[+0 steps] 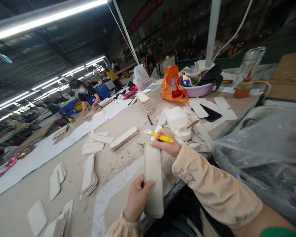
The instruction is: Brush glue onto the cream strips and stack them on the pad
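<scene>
My left hand grips the near left side of a long off-white panel with rounded corners, its thumb on the top face. The panel is held tilted at the table's front edge. In my right hand is a paintbrush with a yellow handle, its pale bristles pointing left. The right fingers also touch the panel's far end. Just beyond that hand stands a white plastic container with an opening and a flat stick across it.
Stacks of similar panels lie on the table, some fanned out. Behind are an orange bag, a purple basin, a black phone and a bottle of amber liquid. Clear plastic hangs at right. A co-worker works farther left.
</scene>
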{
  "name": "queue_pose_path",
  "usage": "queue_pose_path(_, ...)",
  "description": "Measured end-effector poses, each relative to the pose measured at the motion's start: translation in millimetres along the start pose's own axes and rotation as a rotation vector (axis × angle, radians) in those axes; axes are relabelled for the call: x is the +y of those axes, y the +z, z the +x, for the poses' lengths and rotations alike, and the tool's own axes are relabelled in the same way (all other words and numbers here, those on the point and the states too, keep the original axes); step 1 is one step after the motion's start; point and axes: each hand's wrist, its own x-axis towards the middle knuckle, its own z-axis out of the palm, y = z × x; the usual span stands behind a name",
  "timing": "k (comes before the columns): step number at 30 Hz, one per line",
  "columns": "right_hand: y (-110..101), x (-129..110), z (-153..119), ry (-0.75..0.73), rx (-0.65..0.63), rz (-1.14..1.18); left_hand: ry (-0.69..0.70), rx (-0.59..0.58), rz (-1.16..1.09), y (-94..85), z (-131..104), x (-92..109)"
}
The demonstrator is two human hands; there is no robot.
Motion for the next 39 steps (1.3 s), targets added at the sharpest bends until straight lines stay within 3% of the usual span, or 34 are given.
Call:
queue_pose_path(3, -1.1, 2.7, -0.3, 0.003, 0.013, -0.008, -0.07, -0.046, -0.202, 3.5, -4.5, -2.5)
queue_pose_path(7, -5.0, 7.2, -0.3, -0.038, 0.051, -0.044, -0.2, -0.203, -0.564, 10.8, -18.3, -11.2)
queue_pose_path(10, -9.3, 11.4, 0.2, -0.054, 0.084, -0.084, -0.214, -0.306, -0.683, 18.3, -30.5, -18.5)
queue_pose_path(18, -10.9, 16.2, -0.8, -0.063, 0.075, -0.094, -0.193, -0.269, -0.702, 30.8, -48.9, -28.2)
queue_pose_path(39, -4.2, 19.4, -5.2, -0.02, -0.015, -0.147, -0.224, -0.327, -0.8, 27.6, -61.1, -38.8)
